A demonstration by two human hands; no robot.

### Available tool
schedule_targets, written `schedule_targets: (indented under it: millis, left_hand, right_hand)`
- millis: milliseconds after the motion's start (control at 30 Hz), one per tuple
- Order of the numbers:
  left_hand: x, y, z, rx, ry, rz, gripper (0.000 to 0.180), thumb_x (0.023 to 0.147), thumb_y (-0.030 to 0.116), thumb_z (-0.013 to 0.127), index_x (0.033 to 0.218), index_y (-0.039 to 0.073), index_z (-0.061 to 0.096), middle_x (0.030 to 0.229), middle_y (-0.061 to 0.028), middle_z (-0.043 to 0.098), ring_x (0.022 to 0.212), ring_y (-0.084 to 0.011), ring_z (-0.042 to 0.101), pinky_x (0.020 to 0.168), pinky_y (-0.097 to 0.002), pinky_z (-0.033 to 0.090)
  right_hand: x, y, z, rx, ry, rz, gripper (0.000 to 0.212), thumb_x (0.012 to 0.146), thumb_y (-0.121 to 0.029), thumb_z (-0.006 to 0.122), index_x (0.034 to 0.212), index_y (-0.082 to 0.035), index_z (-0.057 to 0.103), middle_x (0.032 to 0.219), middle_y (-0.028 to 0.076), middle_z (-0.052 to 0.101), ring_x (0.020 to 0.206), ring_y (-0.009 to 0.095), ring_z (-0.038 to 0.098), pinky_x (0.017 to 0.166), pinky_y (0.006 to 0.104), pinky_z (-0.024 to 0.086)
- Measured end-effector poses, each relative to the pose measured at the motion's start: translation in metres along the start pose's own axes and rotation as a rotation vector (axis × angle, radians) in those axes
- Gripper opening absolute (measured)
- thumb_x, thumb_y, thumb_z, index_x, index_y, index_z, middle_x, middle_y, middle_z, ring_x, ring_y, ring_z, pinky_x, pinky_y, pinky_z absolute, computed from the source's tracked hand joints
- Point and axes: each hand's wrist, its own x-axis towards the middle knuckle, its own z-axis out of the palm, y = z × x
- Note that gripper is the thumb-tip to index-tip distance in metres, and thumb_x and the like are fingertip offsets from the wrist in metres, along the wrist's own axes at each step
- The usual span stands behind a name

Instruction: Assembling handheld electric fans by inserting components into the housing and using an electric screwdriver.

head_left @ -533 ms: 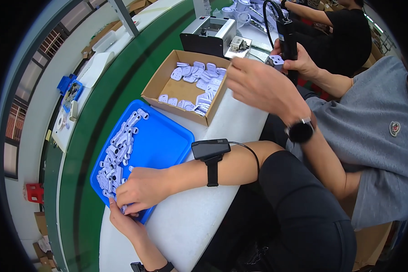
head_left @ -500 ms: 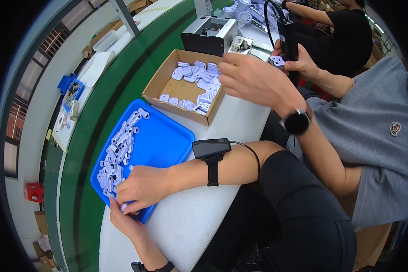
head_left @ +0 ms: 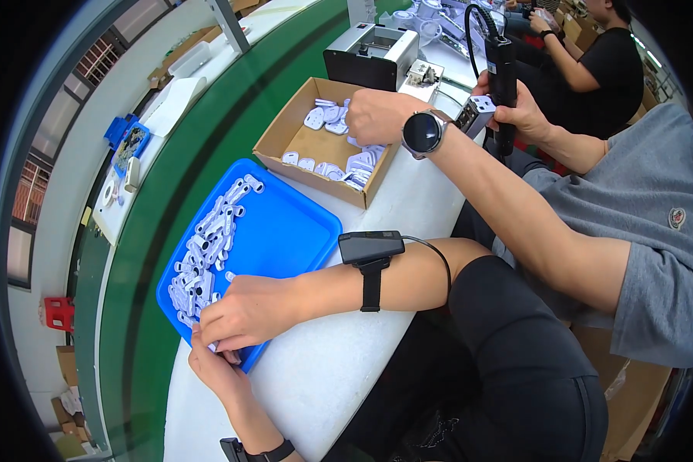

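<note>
Over the near corner of a blue tray (head_left: 289, 235), my two hands meet with their fingers closed around a small white plastic part (head_left: 212, 346). My left hand (head_left: 217, 369) grips it from below and nearer the tray's edge. From above, my right hand (head_left: 250, 309) pinches at the same part, and its fingers cover most of it. Many similar slim white pieces with dark round ends (head_left: 208, 242) lie heaped along the tray's left side. A single small piece (head_left: 229, 276) lies just beyond my right hand.
Past the tray, a co-worker's hand (head_left: 381, 115) reaches into a cardboard box (head_left: 272, 138) of flat white parts. The co-worker's other hand is at a black electric screwdriver (head_left: 502, 73). A black-and-silver machine (head_left: 369, 58) stands behind the box. A green surface (head_left: 142, 323) borders the white table (head_left: 308, 369).
The co-worker's hand has moved left and down into the cardboard box. My hands stay together at the tray corner, fingers shifting slightly around the part. The whole view has moved a little.
</note>
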Motion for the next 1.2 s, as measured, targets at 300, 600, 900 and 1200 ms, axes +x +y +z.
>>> schedule_targets:
  millis: [300, 600, 900, 1200]
  left_hand:
    - [0.002, -0.002, 0.000, 0.007, -0.029, 0.067, 0.038, 0.113, 0.027, 0.049, 0.086, 0.005, 0.064, 0.072, 0.0012, 0.057, 0.055, -0.0051, 0.044, 0.047, -0.0238, 0.027]
    - [0.011, -0.013, -0.006, -0.029, -0.020, 0.085, 0.037, 0.114, 0.029, 0.049, 0.098, 0.002, 0.070, 0.079, 0.0018, 0.060, 0.062, -0.0039, 0.050, 0.049, -0.0216, 0.034]
    - [0.009, -0.011, -0.015, 0.011, -0.110, 0.062, 0.038, 0.114, 0.028, 0.047, 0.102, 0.001, 0.070, 0.088, -0.0012, 0.066, 0.074, -0.0053, 0.059, 0.054, -0.0209, 0.042]
    - [0.007, -0.010, -0.007, -0.003, -0.076, 0.081, 0.038, 0.114, 0.027, 0.047, 0.100, 0.001, 0.071, 0.088, -0.0007, 0.066, 0.076, -0.0054, 0.060, 0.058, -0.0212, 0.044]
  right_hand:
    - [0.000, 0.001, -0.009, -0.067, -0.162, 0.122, 0.029, 0.088, -0.035, 0.077, 0.102, -0.010, 0.075, 0.093, 0.006, 0.072, 0.077, 0.028, 0.073, 0.062, 0.0402, 0.057]
    - [0.002, -0.004, -0.009, -0.039, -0.053, 0.003, 0.024, 0.092, -0.031, 0.076, 0.106, -0.012, 0.074, 0.099, 0.003, 0.068, 0.072, 0.025, 0.071, 0.054, 0.0372, 0.052]
    - [0.002, -0.008, -0.013, -0.019, -0.136, 0.060, 0.028, 0.088, -0.029, 0.075, 0.108, -0.009, 0.075, 0.105, 0.007, 0.073, 0.081, 0.029, 0.074, 0.063, 0.0410, 0.059]
    - [0.002, -0.005, -0.010, -0.052, -0.092, 0.027, 0.019, 0.092, -0.028, 0.073, 0.105, -0.015, 0.073, 0.096, 0.002, 0.067, 0.071, 0.025, 0.069, 0.054, 0.0380, 0.052]
